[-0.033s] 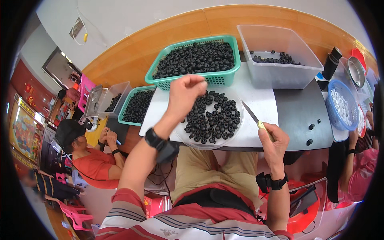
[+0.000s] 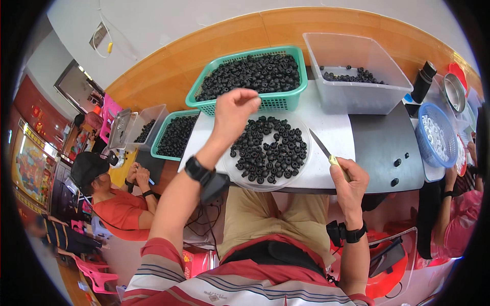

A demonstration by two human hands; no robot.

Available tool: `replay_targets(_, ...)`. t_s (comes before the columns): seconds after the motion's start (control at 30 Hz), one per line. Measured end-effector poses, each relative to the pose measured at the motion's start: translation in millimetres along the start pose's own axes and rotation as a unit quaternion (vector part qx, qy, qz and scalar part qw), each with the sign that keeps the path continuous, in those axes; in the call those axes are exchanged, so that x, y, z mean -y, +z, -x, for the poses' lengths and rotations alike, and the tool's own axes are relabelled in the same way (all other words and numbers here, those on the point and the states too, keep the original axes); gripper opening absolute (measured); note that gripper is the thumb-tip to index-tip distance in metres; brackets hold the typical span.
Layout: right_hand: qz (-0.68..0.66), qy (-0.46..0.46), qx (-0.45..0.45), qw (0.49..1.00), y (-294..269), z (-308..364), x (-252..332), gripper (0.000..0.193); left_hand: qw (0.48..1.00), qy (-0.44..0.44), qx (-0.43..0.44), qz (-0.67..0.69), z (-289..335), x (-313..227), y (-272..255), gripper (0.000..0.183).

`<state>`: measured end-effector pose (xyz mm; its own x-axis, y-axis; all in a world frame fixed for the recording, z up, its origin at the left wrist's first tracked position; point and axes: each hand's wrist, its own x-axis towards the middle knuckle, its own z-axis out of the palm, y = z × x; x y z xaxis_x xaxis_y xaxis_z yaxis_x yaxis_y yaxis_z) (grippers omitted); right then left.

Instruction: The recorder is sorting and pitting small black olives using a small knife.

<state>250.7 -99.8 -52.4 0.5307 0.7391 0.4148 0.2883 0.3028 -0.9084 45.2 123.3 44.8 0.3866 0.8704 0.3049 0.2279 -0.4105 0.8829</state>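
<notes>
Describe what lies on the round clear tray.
Many small black pieces lie on the round clear tray. The left hand and forearm cover part of its upper-left edge; anything there is hidden.

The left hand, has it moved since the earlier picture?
Yes: the left hand sits slightly higher in the view against the large green basket.

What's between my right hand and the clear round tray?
White board, with the knife held in the right hand angled over it; head view.
</notes>
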Motion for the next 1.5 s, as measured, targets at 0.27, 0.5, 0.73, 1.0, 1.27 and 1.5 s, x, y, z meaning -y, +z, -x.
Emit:
replay_targets(0.27, 0.011, 0.010, -0.003, 1.000, 0.5, 1.6, -3.6, 0.022, 0.975, 0.123, -0.057, -0.179, -53.0, 11.4, -18.9, 0.030)
replay_targets(0.5, -0.013, 0.005, -0.009, 1.000, 2.7, 1.6, -10.1, 0.026, 0.961, 0.147, 0.058, -0.225, 8.5, 24.4, -1.6, 0.021)
replay_targets(0.73, 0.001, -0.001, -0.001, 1.000, 3.2, 3.7, -9.8, 0.027, 0.919, 0.149, 0.158, -0.328, 20.5, 46.4, 3.2, 0.019)
replay_targets(1.0, 0.004, -0.003, -0.002, 1.000, 4.1, 4.0, -5.1, 0.024, 0.897, 0.197, 0.151, -0.366, 22.9, 44.6, 13.8, 0.018)
replay_targets(1.27, 0.005, -0.002, 0.004, 1.000, 3.4, 3.3, -3.7, 0.024, 0.900, 0.226, 0.120, -0.354, 33.9, 36.0, 18.8, 0.018)
replay_targets(1.5, 0.009, -0.012, 0.004, 1.000, 3.2, 2.6, -1.5, 0.023, 0.907, 0.235, 0.160, -0.312, 36.5, 32.5, 12.7, 0.024)
